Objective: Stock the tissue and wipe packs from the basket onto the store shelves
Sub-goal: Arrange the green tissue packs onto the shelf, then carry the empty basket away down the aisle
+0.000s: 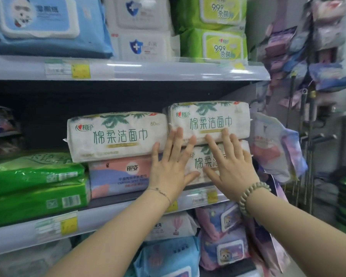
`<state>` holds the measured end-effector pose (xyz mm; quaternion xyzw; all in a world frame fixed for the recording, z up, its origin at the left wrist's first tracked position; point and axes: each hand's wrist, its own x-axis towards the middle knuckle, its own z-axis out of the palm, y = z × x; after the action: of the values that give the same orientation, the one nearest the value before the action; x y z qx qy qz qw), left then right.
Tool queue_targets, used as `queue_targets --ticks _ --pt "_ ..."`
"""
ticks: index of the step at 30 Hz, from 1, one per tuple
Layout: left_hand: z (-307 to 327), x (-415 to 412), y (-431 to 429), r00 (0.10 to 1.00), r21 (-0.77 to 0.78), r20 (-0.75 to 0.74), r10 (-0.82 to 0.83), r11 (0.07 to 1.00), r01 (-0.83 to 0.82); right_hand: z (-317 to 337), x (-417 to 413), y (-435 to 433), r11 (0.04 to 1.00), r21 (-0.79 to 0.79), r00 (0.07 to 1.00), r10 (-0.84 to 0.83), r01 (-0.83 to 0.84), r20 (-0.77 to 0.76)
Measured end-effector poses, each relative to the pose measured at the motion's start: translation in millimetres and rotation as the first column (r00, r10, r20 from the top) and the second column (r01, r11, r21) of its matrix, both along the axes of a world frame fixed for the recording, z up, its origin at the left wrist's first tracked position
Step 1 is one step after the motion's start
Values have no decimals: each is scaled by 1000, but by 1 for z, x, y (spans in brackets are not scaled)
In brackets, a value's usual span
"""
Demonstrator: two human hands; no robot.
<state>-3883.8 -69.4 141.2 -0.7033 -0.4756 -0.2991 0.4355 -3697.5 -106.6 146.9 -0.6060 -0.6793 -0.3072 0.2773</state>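
Tissue packs [210, 124] under both flat hands [169, 166]

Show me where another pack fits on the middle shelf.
Free: the dark gap above the green packs, left of the left white pack; also a low strip under the upper shelf. Crowded: the right end, where left hand and right hand press the stacked white packs beside hanging bags.

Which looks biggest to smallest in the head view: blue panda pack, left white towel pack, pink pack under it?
Blue panda pack, cropped by the frame
left white towel pack
pink pack, partly behind the left hand
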Motion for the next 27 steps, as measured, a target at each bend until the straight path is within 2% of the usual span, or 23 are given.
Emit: queue_targets --ticks 4,9,14,19,27 --pt "1 5 -7 1000 -18 3 -12 1000 12 3 -2 -2 999 -51 1000 0 0 3" --pt "15 15 -23 989 -25 72 -129 991 132 16 -2 -13 999 47 999 11 -14 49" --pt "12 26 -36 979 -1 16 -204 979 204 15 6 -31 982 180 981 21 -57 193" --pt "-1 56 -54 935 7 -50 -351 936 351 -4 30 -54 967 253 939 -59 -31 340" --pt "-50 133 -73 818 -200 -51 -573 809 553 -51 102 -95 971 194 945 -192 143 266"
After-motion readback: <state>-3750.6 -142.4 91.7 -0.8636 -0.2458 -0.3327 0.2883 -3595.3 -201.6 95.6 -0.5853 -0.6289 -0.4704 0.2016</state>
